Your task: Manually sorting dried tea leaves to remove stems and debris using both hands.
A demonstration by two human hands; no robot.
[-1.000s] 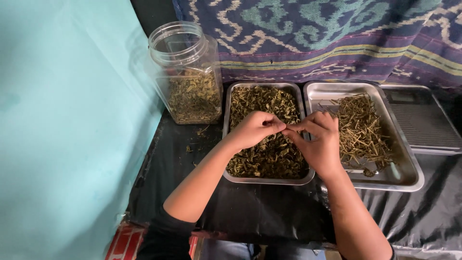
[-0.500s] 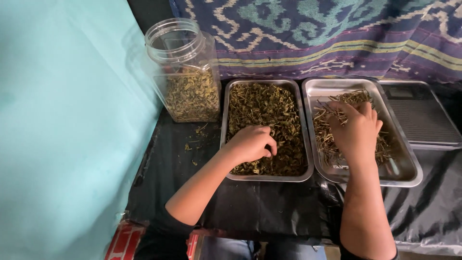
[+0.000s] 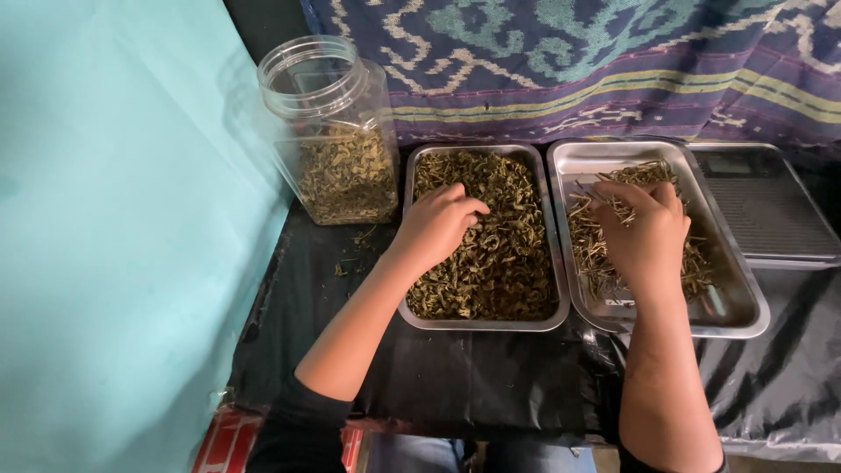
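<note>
My left hand [image 3: 438, 223] rests in the left steel tray [image 3: 482, 325], its curled fingers pinching into the dried green leaves [image 3: 504, 267] near the tray's far left part. My right hand [image 3: 646, 235] lies over the right steel tray [image 3: 755, 308], fingers spread loosely on a heap of thin dried stems [image 3: 592, 256]. The two trays stand side by side and touch. Both forearms reach in from the bottom of the view.
A clear plastic jar [image 3: 331, 131] without a lid, about half full of dried leaves, stands left of the trays. A flat scale [image 3: 764, 203] sits at the far right. Black plastic sheeting [image 3: 482, 381] covers the table. A teal sheet [image 3: 131, 228] hangs left, a patterned cloth [image 3: 613, 61] behind.
A second ago both hands met over the left tray. The right hand then moved onto the stem tray, and the left hand has slid toward the far left of the leaf tray.
</note>
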